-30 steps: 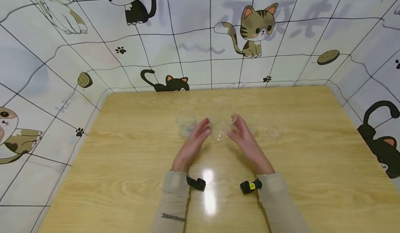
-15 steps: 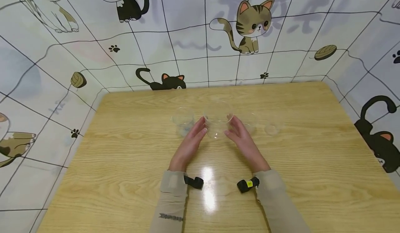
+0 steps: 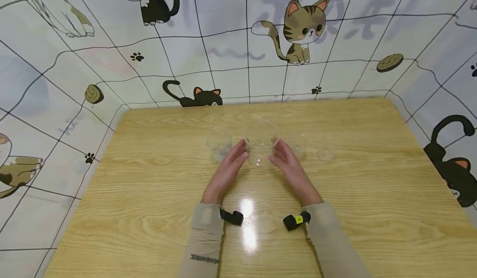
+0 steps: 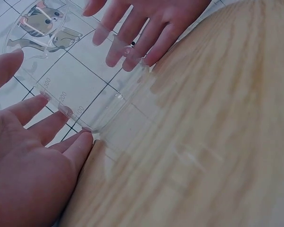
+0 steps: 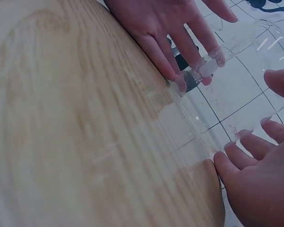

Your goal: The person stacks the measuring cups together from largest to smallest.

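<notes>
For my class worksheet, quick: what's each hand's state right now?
Left hand: open, touching the transparent, cylindrical, glass-like beaker.
Right hand: open, touching the beaker's opposite side.

Bright, even light in the head view — white glare on the table — both wrist views dimmer, softer.

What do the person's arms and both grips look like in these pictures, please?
The left sleeve and right sleeve are long and beige; the left bears a dark marking, too small to read. The left wrist unit and right wrist unit are black, the latter with a yellow label. The left grip and right grip are gloveless.
</notes>
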`<state>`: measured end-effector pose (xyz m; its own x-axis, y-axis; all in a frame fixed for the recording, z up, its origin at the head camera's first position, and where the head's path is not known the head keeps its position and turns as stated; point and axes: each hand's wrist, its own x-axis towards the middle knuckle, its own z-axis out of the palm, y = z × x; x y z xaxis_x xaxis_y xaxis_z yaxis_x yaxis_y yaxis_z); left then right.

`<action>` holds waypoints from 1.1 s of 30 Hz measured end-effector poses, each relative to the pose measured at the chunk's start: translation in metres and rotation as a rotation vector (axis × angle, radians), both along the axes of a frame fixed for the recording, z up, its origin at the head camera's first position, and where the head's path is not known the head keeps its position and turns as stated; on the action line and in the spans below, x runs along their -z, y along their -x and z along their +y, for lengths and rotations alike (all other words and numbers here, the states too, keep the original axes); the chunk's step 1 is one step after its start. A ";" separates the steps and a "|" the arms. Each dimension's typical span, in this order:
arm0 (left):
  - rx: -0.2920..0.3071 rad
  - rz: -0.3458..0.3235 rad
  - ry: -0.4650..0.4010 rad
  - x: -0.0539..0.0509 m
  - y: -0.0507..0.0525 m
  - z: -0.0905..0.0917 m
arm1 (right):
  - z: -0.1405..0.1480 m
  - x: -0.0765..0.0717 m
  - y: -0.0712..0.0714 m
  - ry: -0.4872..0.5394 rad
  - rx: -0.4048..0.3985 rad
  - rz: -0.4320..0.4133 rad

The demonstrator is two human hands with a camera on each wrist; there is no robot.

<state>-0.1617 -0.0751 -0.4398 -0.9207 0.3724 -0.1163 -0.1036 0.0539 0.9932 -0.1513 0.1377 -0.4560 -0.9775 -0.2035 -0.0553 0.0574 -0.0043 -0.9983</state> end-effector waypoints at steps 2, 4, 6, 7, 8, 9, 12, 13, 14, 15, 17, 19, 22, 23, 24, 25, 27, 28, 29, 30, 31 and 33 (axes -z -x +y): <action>0.004 -0.002 0.010 0.000 0.000 0.000 | 0.000 0.000 0.000 -0.005 0.010 -0.003; 0.007 0.002 0.021 0.000 0.001 0.001 | 0.000 0.000 0.000 -0.013 0.019 -0.001; 0.009 0.008 0.030 -0.001 0.001 0.001 | 0.001 0.000 0.000 -0.018 0.024 0.004; 0.011 0.011 0.030 -0.001 0.002 0.001 | 0.001 0.000 0.001 -0.019 0.027 0.003; 0.013 0.014 0.028 -0.001 0.002 0.001 | 0.001 0.000 0.001 -0.018 0.027 0.006; 0.015 0.015 0.027 -0.001 0.002 0.001 | 0.001 0.000 0.001 -0.019 0.025 0.007; 0.022 0.018 0.015 -0.002 0.002 0.001 | 0.001 0.000 0.002 -0.020 0.024 0.004; 0.024 0.019 0.012 -0.002 0.002 0.001 | 0.001 0.000 0.002 -0.020 0.023 0.005; 0.024 0.021 0.011 -0.002 0.002 0.001 | 0.001 0.000 0.002 -0.021 0.021 0.005; 0.024 0.023 0.012 -0.002 0.002 0.001 | 0.001 0.000 0.003 -0.021 0.021 0.007; 0.021 0.028 0.012 -0.003 0.002 0.001 | 0.001 0.001 0.003 -0.014 0.022 0.015; 0.018 0.031 0.011 -0.003 0.002 0.000 | 0.001 0.001 0.004 -0.010 0.022 0.022; 0.009 0.029 0.006 -0.003 0.001 0.000 | 0.000 0.003 0.004 -0.003 0.023 0.015; 0.004 0.023 0.006 -0.003 0.000 0.000 | 0.000 0.004 0.003 -0.005 0.022 0.005; 0.002 0.019 0.003 -0.003 0.000 0.000 | 0.000 0.004 0.003 -0.004 0.021 -0.004; 0.003 0.016 0.001 -0.002 -0.001 -0.001 | 0.000 0.005 0.002 -0.003 0.022 -0.010; 0.005 0.015 -0.004 0.001 -0.001 -0.001 | -0.001 0.005 0.001 -0.002 0.024 -0.022; 0.008 0.019 -0.013 0.002 -0.001 -0.001 | -0.001 0.006 0.000 -0.002 0.024 -0.021; 0.011 0.021 -0.016 0.005 0.000 -0.001 | -0.001 0.006 0.000 -0.005 0.028 -0.017; 0.015 0.025 -0.021 0.008 0.001 -0.001 | 0.000 0.006 0.000 -0.006 0.032 -0.009; 0.016 0.029 -0.022 0.012 0.003 -0.001 | -0.001 0.006 0.000 -0.008 0.037 -0.005; 0.013 0.037 -0.024 0.018 0.005 -0.001 | -0.001 0.005 0.000 -0.014 0.050 -0.001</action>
